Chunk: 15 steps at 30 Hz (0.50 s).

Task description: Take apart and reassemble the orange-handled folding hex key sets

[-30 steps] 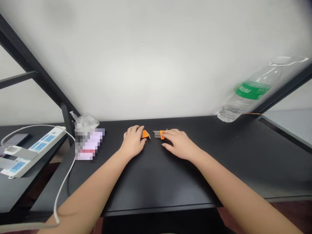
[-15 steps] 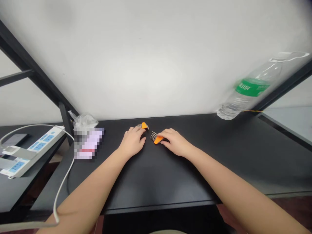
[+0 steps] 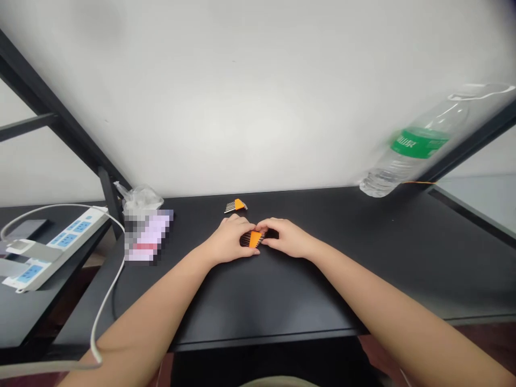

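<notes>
Low over the middle of the black desk, a hex key set (image 3: 255, 239) with an orange holder and several thin metal keys is between my hands. My left hand (image 3: 229, 240) grips it from the left, thumb at the near side and fingers at the far side. From the right, the closed fingertips of my right hand (image 3: 287, 236) pinch its right end. A second orange-held hex key set (image 3: 236, 205) lies on the desk just beyond my left hand, its keys pointing left.
At the desk's (image 3: 322, 301) left stand a clear plastic bag (image 3: 142, 199) and a blurred-out lilac item (image 3: 151, 236). A white power strip (image 3: 60, 247) lies further left, with a pale cable (image 3: 107, 290) looping near my left forearm. A large bottle (image 3: 417, 142) leans at the back right.
My left hand has moved from the far hex key set toward me and right, onto the near one. The near set has turned and shifted slightly toward me, my right hand still on it.
</notes>
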Motion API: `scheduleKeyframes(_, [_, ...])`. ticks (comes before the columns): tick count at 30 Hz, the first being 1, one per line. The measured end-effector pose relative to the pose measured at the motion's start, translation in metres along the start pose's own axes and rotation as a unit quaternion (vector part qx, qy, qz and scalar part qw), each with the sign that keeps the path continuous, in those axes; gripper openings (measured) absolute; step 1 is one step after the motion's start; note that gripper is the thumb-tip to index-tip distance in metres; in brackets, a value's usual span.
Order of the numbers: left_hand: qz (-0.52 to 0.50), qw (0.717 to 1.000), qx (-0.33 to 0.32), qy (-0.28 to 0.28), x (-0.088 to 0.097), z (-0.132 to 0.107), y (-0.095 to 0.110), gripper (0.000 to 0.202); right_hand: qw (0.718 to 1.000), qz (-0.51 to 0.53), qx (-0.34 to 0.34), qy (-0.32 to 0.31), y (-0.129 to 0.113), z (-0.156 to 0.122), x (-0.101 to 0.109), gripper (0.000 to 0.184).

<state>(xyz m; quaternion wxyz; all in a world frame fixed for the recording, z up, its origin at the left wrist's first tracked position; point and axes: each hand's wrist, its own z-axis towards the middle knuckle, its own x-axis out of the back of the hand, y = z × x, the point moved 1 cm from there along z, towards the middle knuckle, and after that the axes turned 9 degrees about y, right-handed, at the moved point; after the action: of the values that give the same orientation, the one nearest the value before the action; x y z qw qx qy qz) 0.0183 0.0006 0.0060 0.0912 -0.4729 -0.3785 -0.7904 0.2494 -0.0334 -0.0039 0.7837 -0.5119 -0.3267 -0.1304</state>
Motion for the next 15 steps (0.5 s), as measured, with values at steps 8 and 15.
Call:
scheduleKeyframes(8, [-0.058,0.998,-0.008,0.010,0.0010,0.0006,0.0009,0.040,0.991,0.120,-0.057,-0.003,0.0019,-0.0014,0.0029,0.023])
scheduleKeyframes(15, [-0.034,0.999,0.022,0.024,0.0001,0.0011,-0.0015,0.041,0.996,0.075,-0.047,0.033,-0.0005,-0.0014,0.0013,0.021])
